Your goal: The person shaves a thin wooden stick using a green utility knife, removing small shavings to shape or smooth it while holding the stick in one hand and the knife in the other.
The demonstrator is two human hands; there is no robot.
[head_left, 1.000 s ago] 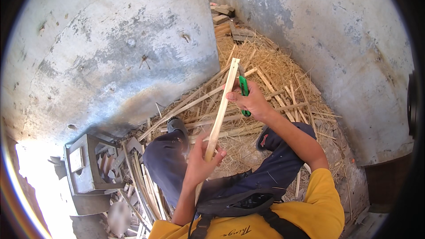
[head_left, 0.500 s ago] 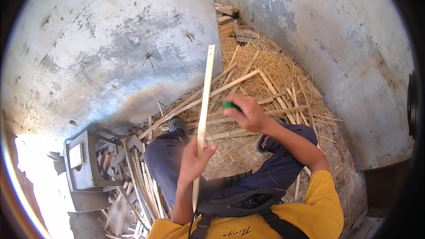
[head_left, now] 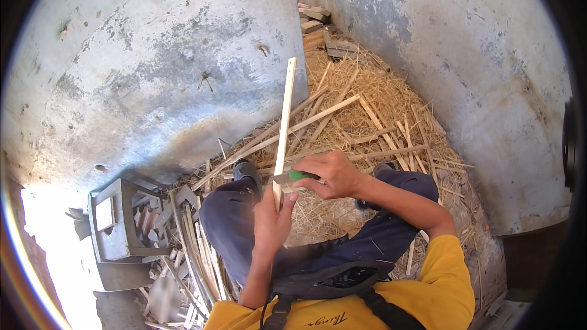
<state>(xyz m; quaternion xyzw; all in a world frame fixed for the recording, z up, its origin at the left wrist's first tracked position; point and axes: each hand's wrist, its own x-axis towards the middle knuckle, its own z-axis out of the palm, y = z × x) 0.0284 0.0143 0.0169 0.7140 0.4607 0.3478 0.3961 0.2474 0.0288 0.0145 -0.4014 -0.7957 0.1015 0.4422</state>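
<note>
One person is at work with two hands. One pale wooden strip (head_left: 285,116) and one green utility knife (head_left: 299,175) are in use. Two weathered grey walls, the left wall (head_left: 183,55) and the right wall (head_left: 440,55), meet in a corner behind. One boxy grey frame (head_left: 116,223) stands at the left, and one black waist bag (head_left: 348,281) lies across the lap over dark trousers (head_left: 229,226). One grey shoe (head_left: 246,173) shows plainly beyond the left knee. On the straw (head_left: 379,95) lie well over ten loose strips, crossing one another too closely for a sure count; a further bundle of strips (head_left: 211,263) beside the left leg is likewise too crowded to number.

The held strip rises from the left hand (head_left: 271,223), nearly upright in view with its top tilting slightly right, its free end well beyond both hands. Its lower part is hidden by the left palm and fingers. The right hand (head_left: 332,174) is just to the right of the strip, a little above the left.

The left hand is closed around the strip, thumb along its right side. The right hand is curled narrowly about the knife's green handle, its blade (head_left: 282,178) pointing left across the strip, just above the left hand. Whether the edge bites into the wood cannot be told.
</note>
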